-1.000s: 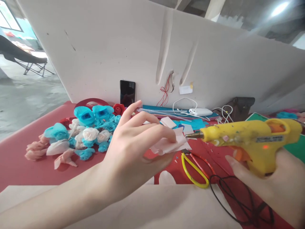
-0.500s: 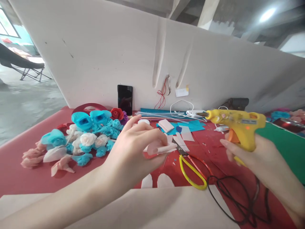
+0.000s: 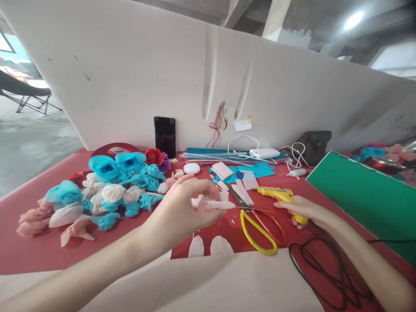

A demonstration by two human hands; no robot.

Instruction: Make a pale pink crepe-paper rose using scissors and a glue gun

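Observation:
Between the thumb and fingers of my left hand point(image 3: 185, 201) is a pale pink paper flower point(image 3: 221, 205) with a thin wire stem pointing right. My fingers hide part of it. My right hand point(image 3: 307, 209) is closed around the yellow glue gun point(image 3: 274, 192), low over the red table, its nozzle pointing left. Scissors point(image 3: 258, 234) with one yellow and one red handle lie between the hands, under the wire. Two rounded pale petals point(image 3: 221, 246) rest in front of my left hand, by the edge of a beige sheet point(image 3: 201, 277).
Blue, white and pink paper flowers point(image 3: 112, 193) are heaped at left. A phone point(image 3: 164, 136) leans on the white wall behind. Blue paper point(image 3: 256, 171), pale strips and a white power strip point(image 3: 264, 153) lie at the back. A green board point(image 3: 367, 195) and black cord point(image 3: 338, 268) are at right.
My right hand has lowered the glue gun from in front of me to the tabletop, farther away and to the left. My left hand keeps the flower, and its wire now shows.

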